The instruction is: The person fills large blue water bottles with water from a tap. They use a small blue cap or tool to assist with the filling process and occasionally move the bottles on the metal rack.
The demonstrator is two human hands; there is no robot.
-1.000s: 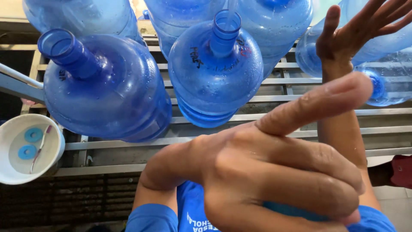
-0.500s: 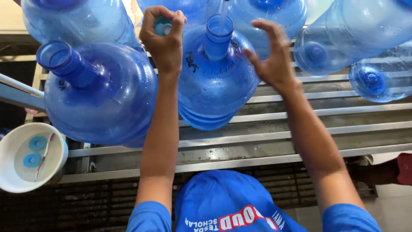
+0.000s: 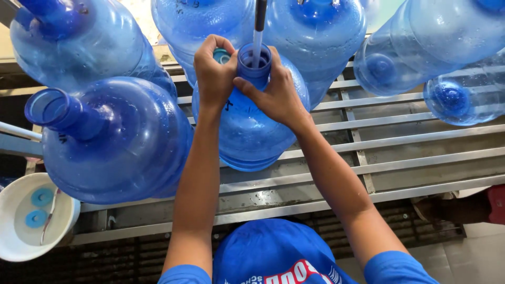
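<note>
On the steel slatted rack (image 3: 400, 142) that fills the middle of the head view stand several large blue translucent water jugs, largest items first. Nearest left: a big jug (image 3: 115, 142) tilted with its open neck pointing to the upper left, a small dark mark on its shoulder, too small to make out. Behind it, upper left, another blue jug (image 3: 79, 42), neck also toward the left. Along the top edge two more jugs (image 3: 205, 21) and (image 3: 321, 31); at the upper right a paler, clearer jug (image 3: 421, 47) lying on its side, and a smaller-looking one (image 3: 463, 94) at the right edge, its base toward the camera. Centre: the handled jug (image 3: 247, 126), upright, neck open and facing the camera, with a small dark hand-drawn mark on its shoulder just below the left hand. A thin nozzle (image 3: 259, 31), white with a dark upper part, comes down from the top edge into the neck opening. Left hand (image 3: 214, 71): fingers curled closed around the left side of the neck; a light-blue cap (image 3: 222, 55) shows just behind the fingertips, contact with it cannot be told. Right hand (image 3: 273, 89): fingers and thumb wrapped on the right side of the neck, gripping it. Bottom centre: the blue cap brim (image 3: 273, 252) with red and white lettering, blue sleeves either side. Lower left: a white bowl (image 3: 10, 210) holding two light-blue round caps (image 3: 39, 208) and a thin metal utensil, off the rack.
</note>
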